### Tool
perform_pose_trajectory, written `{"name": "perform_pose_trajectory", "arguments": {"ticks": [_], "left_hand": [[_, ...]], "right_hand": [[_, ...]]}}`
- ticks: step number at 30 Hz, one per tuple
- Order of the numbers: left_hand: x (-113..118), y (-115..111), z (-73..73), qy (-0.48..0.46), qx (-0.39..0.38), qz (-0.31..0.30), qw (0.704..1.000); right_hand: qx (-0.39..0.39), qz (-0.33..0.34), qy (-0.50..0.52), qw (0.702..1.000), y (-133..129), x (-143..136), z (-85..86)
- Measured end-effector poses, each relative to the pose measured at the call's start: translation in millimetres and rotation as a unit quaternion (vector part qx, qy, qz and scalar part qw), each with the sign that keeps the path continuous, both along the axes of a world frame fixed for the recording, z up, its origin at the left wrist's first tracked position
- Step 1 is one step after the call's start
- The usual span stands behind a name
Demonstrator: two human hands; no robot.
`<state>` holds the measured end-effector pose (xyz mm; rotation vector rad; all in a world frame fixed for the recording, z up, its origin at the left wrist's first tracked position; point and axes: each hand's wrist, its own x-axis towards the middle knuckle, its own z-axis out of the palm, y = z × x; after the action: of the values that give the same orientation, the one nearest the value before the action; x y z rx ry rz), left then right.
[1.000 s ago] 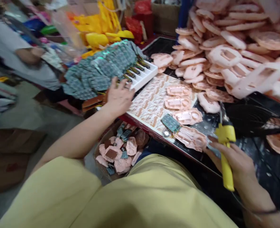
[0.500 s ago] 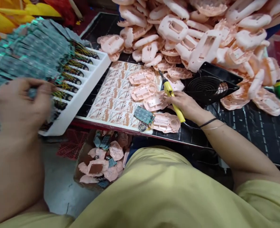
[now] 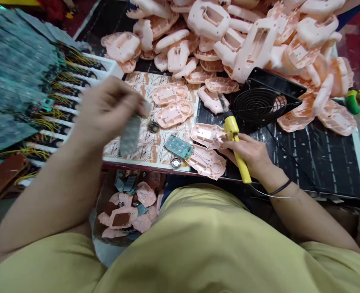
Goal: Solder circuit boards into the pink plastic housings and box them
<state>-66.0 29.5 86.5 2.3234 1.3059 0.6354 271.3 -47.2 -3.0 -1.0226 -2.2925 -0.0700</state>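
My left hand [image 3: 112,110], blurred by motion, is closed on a green circuit board [image 3: 130,136] that hangs below its fingers. A small dark round speaker [image 3: 153,126] shows beside that board. In my right hand [image 3: 249,152] lies a yellow soldering iron [image 3: 242,162], its tip pointing up and away. The fingertips of the same hand touch the edge of a pink plastic shell half [image 3: 207,135]. Nearer to me, another pink shell half [image 3: 209,162] lies inside-up, beside a second circuit board [image 3: 179,146] and a round speaker [image 3: 175,162].
White slotted rack [image 3: 102,67] at left carries rows of boards with yellow wires. Pink shells [image 3: 208,18] are heaped at the back, behind a black fan [image 3: 259,101]. Two more shell halves [image 3: 173,114] lie on a printed sheet [image 3: 137,150]. Below the table edge, a box [image 3: 99,228] holds scraps.
My left hand has moved right from the rack, bringing a circuit board over the printed sheet. My right hand has shifted slightly right with the soldering iron, and the touched shell half has moved too.
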Motion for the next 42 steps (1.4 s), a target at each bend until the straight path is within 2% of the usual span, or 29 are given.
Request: {"name": "perform_pose_trajectory", "arguments": {"ticks": [1,4,6,8,11,15,21,25,36,42], "left_hand": [[20,0,-3.4,-0.005,-0.012,-0.015,1.0],[72,0,-20.0,0.067,-0.029,-0.097,0.993],[92,0,-32.8,0.105,-0.03,-0.131,0.985],[101,0,-42.6,0.114,-0.043,-0.142,0.982],[103,-2,-48.5,0.124,-0.064,-0.14,0.98],[104,-6,-48.4,0.133,-0.07,-0.13,0.98],[110,-11,-50.7,0.105,-0.07,-0.132,0.983],[109,-13,-51.4,0.097,-0.071,-0.128,0.984],[110,-15,-46.5,0.151,-0.021,-0.168,0.974],[113,-8,-40.9,0.144,-0.057,-0.198,0.968]], "right_hand": [[0.004,-0.013,0.025,1.0,-4,-1,0.2],[-0.017,-0.038,0.09,0.995,-14,-4,0.3],[-0.034,-0.04,0.113,0.992,-18,-6,-0.9],[-0.046,-0.038,0.12,0.991,-22,-6,-3.2],[-0.052,-0.032,0.132,0.989,-24,-6,-7.1],[-0.065,-0.023,0.157,0.985,-24,-9,-9.9],[-0.064,-0.025,0.155,0.985,-17,-31,-10.5],[-0.09,-0.029,0.135,0.986,-11,-41,-15.0],[-0.074,-0.033,0.167,0.983,-12,-38,-6.2],[-0.039,-0.042,0.176,0.983,-10,-33,-10.5]]}}
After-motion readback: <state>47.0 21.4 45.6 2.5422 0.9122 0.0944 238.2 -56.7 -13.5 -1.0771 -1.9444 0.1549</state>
